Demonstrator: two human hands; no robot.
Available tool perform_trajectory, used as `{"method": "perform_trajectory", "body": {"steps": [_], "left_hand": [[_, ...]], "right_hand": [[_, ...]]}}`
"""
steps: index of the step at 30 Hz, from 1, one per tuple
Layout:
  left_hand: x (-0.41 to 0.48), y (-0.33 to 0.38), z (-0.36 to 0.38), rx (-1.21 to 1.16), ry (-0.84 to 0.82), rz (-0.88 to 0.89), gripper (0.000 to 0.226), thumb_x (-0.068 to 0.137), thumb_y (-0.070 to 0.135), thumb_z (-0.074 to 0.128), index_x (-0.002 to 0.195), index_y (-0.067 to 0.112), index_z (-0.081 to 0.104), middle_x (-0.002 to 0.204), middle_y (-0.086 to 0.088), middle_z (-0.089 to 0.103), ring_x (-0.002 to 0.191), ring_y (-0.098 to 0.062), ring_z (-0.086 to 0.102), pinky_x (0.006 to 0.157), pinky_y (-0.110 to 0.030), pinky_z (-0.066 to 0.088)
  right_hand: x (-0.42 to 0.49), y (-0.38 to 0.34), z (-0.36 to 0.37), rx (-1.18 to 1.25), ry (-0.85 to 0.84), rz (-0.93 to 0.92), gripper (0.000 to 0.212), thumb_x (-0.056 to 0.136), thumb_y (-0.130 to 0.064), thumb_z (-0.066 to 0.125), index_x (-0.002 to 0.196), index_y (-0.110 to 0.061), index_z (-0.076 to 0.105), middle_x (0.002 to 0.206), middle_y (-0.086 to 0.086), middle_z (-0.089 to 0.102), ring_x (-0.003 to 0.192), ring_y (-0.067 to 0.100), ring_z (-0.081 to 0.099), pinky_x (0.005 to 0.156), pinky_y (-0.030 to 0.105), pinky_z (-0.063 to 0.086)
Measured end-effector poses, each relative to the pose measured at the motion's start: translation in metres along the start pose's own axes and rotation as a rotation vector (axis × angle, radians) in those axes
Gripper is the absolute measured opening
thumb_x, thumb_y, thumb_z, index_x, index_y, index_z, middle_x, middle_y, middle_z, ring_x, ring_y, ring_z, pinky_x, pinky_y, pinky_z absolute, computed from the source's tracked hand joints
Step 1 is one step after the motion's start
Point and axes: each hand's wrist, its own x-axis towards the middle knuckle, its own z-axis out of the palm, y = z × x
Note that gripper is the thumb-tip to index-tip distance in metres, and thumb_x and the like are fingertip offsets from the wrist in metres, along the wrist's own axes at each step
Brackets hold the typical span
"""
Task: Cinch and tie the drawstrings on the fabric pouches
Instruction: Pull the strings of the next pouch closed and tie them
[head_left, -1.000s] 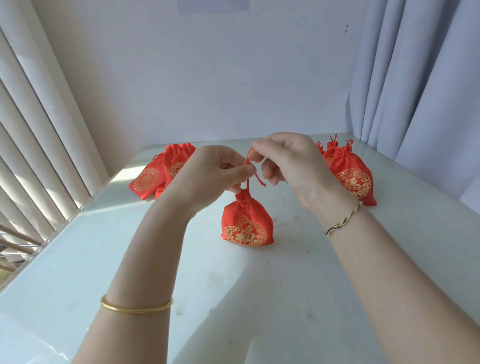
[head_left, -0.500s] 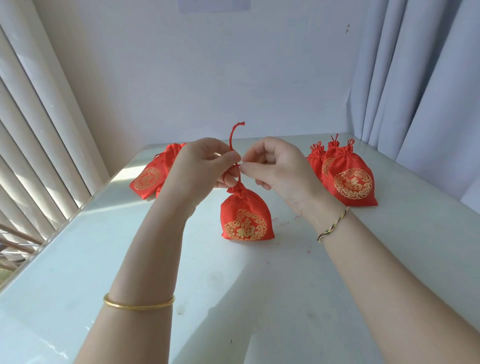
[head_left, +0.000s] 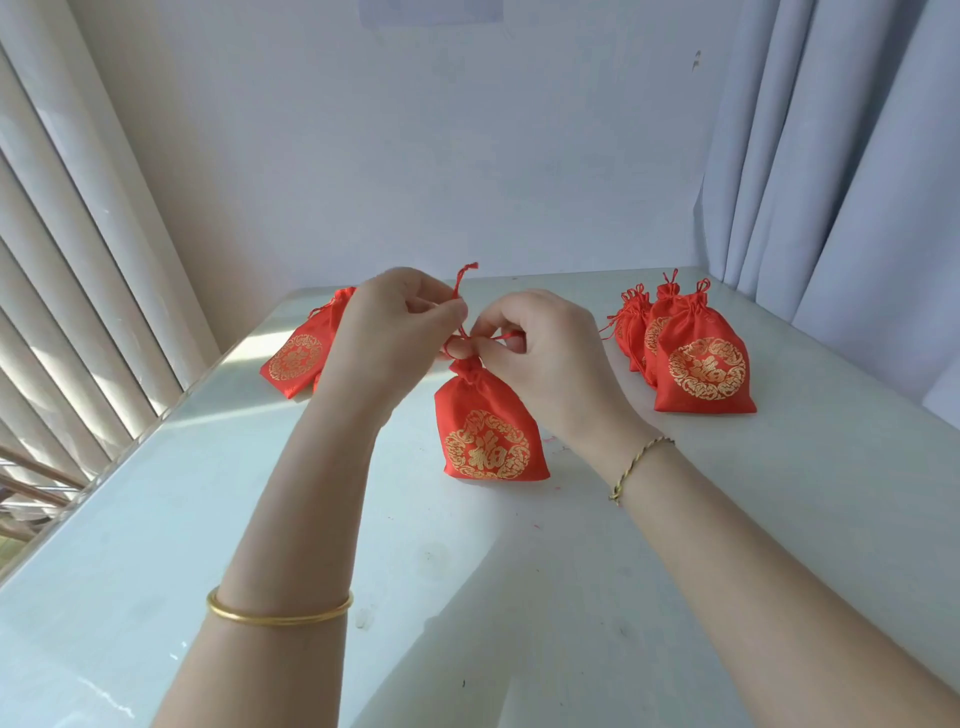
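both forearms are bare, with no sleeves in view. the left forearm (head_left: 291, 499) wears a plain, smooth gold bangle (head_left: 279, 613), a thin closed ring sitting well back from the wrist. the right wrist (head_left: 631, 457) wears a thin twisted cord bracelet (head_left: 639, 465) in gold and dark strands, with a small knotted end.

Both hands' fingers (head_left: 451, 315) on pouch (head_left: 488, 431) drawstring (head_left: 459, 283)

white table (head_left: 208, 519) — vertical blinds (head_left: 67, 291) at left, pale curtain (head_left: 841, 171) at right, plain wall (head_left: 415, 156) behind.
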Motion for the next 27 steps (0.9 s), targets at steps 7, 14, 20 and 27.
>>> {"method": "perform_trajectory", "body": {"steps": [7, 14, 20, 27], "left_hand": [[-0.003, 0.004, -0.005, 0.171, 0.067, 0.142, 0.030, 0.077, 0.002, 0.055, 0.084, 0.030, 0.052, 0.110, -0.003, 0.056, 0.086, -0.013, 0.064, 0.074, -0.033, 0.055], [-0.006, 0.004, 0.008, 0.332, -0.048, 0.287, 0.024, 0.078, 0.011, 0.065, 0.071, 0.035, 0.065, 0.091, 0.010, 0.042, 0.084, -0.013, 0.052, 0.074, -0.027, 0.046], [-0.003, -0.002, 0.009, 0.454, -0.022, 0.299, 0.013, 0.079, 0.021, 0.069, 0.079, 0.033, 0.064, 0.096, 0.004, 0.042, 0.103, -0.018, 0.050, 0.085, -0.035, 0.047], [0.000, -0.005, 0.007, 0.499, -0.042, 0.274, 0.008, 0.079, 0.026, 0.070, 0.079, 0.030, 0.063, 0.086, 0.007, 0.045, 0.087, -0.016, 0.052, 0.073, -0.031, 0.047]], "right_hand": [[0.003, 0.007, -0.003, 0.634, -0.085, 0.584, 0.017, 0.084, -0.004, 0.062, 0.068, -0.009, 0.061, 0.052, -0.003, 0.040, 0.037, 0.003, 0.030, 0.040, 0.017, 0.025], [0.005, 0.008, -0.004, 1.089, -0.155, 0.836, 0.024, 0.087, -0.001, 0.056, 0.065, -0.006, 0.052, 0.056, 0.004, 0.040, 0.037, 0.006, 0.030, 0.037, 0.017, 0.025], [0.006, 0.009, -0.005, 1.143, -0.192, 0.868, 0.024, 0.087, -0.003, 0.057, 0.064, -0.005, 0.055, 0.051, 0.004, 0.047, 0.038, 0.007, 0.036, 0.038, 0.017, 0.031], [0.005, 0.011, -0.007, 1.112, -0.237, 0.820, 0.020, 0.087, -0.003, 0.058, 0.068, -0.007, 0.058, 0.054, 0.002, 0.044, 0.040, 0.006, 0.035, 0.040, 0.017, 0.030]]}}
